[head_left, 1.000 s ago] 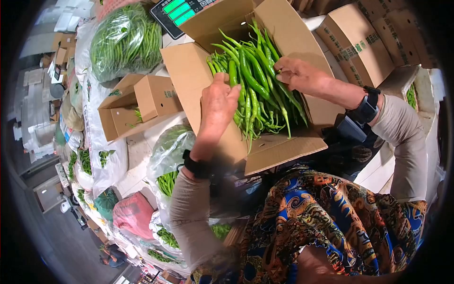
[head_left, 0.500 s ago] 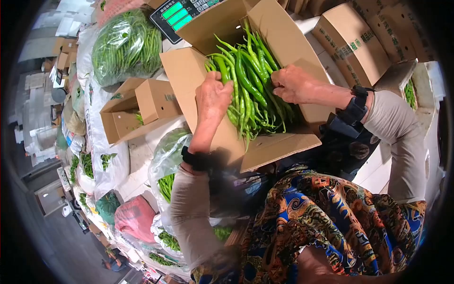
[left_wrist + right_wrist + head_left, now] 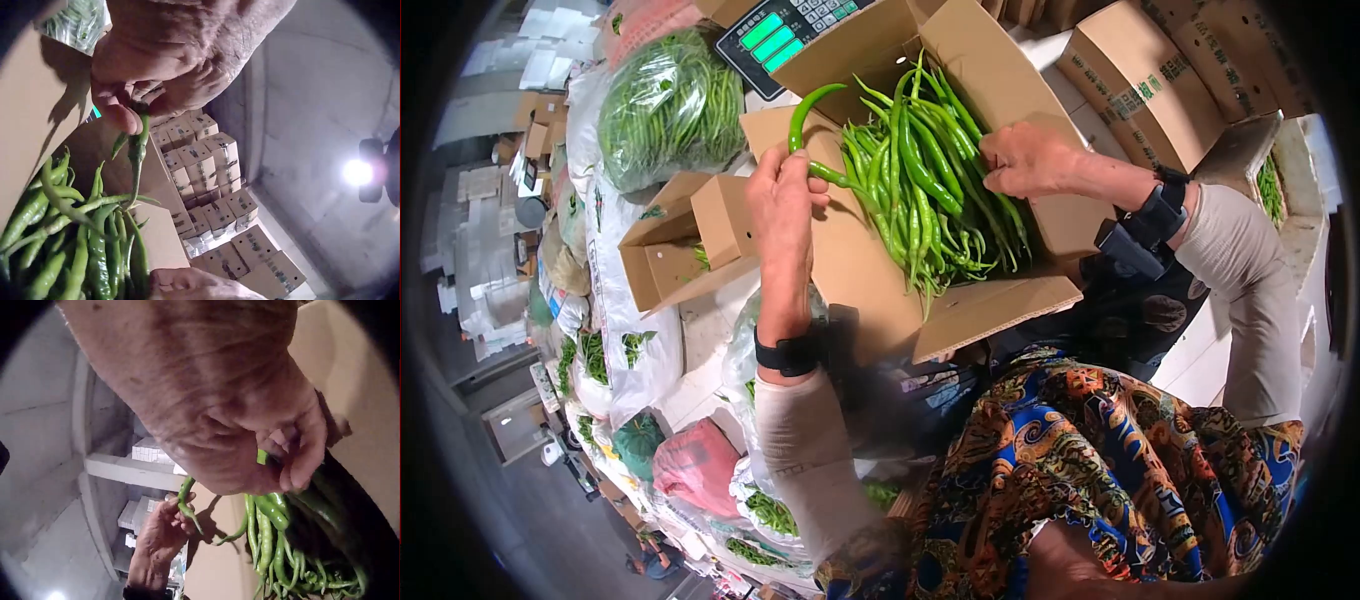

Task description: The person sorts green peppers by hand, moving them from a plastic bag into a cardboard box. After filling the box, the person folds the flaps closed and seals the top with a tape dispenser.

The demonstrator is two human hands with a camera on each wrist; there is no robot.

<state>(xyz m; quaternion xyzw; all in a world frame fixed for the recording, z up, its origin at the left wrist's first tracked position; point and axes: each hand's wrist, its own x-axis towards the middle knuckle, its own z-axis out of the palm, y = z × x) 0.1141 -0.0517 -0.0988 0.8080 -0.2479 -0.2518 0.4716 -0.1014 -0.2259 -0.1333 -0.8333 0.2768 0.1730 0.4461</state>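
Note:
An open cardboard box (image 3: 1000, 75) holds a heap of long green chili peppers (image 3: 925, 190). Over its left flap, the left hand (image 3: 785, 205) pinches one curved green pepper (image 3: 800, 115) between thumb and fingers; the left wrist view shows the fingertips closed on this pepper (image 3: 137, 156). The right hand (image 3: 1035, 162) is at the heap's right edge, fingers curled. In the right wrist view, that hand (image 3: 250, 425) has a bit of green pepper (image 3: 262, 456) between its thumb and fingers, above the heap.
A scale with a lit green display (image 3: 768, 40) stands behind the box. To the left are a clear bag of peppers (image 3: 670, 115) and a smaller open carton (image 3: 650, 265). A closed carton (image 3: 1145, 85) lies at the right.
The left hand has moved left, out of the heap and over the flap, with a curved pepper lifted in its fingers. The right hand has stayed near the heap's right edge.

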